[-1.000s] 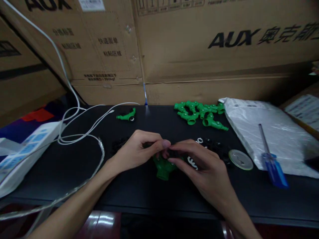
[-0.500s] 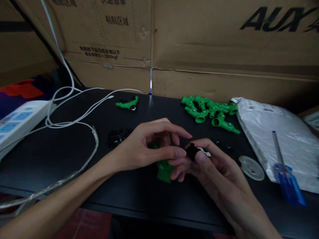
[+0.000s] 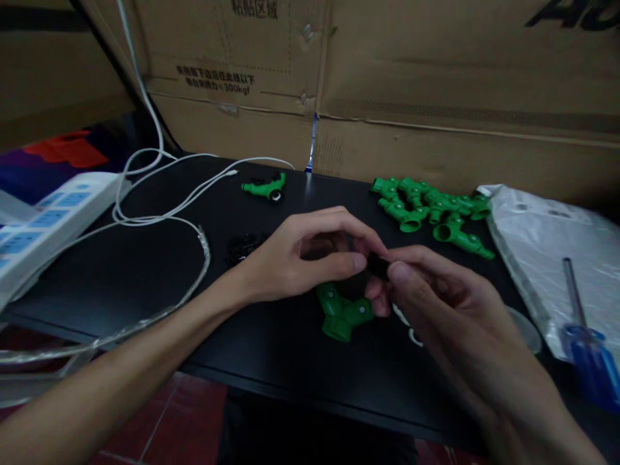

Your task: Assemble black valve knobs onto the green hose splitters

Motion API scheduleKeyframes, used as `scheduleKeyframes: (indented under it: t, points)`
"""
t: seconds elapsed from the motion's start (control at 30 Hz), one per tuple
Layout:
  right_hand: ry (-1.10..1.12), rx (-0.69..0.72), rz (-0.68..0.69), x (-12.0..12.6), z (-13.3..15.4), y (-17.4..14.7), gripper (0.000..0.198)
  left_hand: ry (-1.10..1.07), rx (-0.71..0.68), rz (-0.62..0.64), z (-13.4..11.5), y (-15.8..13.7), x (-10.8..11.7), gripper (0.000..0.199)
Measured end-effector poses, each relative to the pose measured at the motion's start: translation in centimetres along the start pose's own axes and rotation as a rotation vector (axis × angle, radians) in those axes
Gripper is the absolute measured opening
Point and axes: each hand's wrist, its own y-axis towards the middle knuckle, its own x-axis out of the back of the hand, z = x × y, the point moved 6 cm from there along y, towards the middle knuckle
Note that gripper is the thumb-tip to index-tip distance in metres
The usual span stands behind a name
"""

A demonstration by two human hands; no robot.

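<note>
A small black plastic part (image 3: 378, 266) is between my two hands, largely hidden by fingertips. My right hand (image 3: 436, 290) pinches it between thumb and forefinger. From the other side, the thumb and forefinger of my left hand (image 3: 314, 248) close on its left end. Just below them a green Y-shaped hose fitting (image 3: 341, 318) lies on the black table (image 3: 271, 342). A white ring-like piece (image 3: 415, 336) shows by the right palm, partly covered by the hand.
Several green fittings (image 3: 436, 206) lie at the back right, another green fitting (image 3: 265, 187) at the back left. Small black parts (image 3: 242, 247) lie behind my left wrist. White cables (image 3: 159, 219) and a power strip (image 3: 58, 219) are left; a plastic bag (image 3: 547, 239) and screwdriver (image 3: 588, 355) right.
My hands have come closer together, and the left fingertips now meet the black part. The green Y-shaped fitting shows more fully below. The whole view has shifted slightly.
</note>
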Motion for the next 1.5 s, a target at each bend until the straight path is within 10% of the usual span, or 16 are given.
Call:
scheduleKeyframes:
  t: [0.43,0.97,1.5]
  points:
    - [-1.105,0.438,0.044,-3.9,1.1,-0.5,0.008,0.060,0.157,-0.082,1.0,0.3,0.7,0.015]
    - [-1.144,0.355,0.027,-4.0,-0.2,-0.4,0.021,0.300,0.341,0.340,1.7,-1.0,1.4,0.019]
    - [-1.011,0.559,0.052,-4.2,-1.3,-1.5,0.013,0.385,0.262,0.360,1.7,-0.6,2.1,0.013]
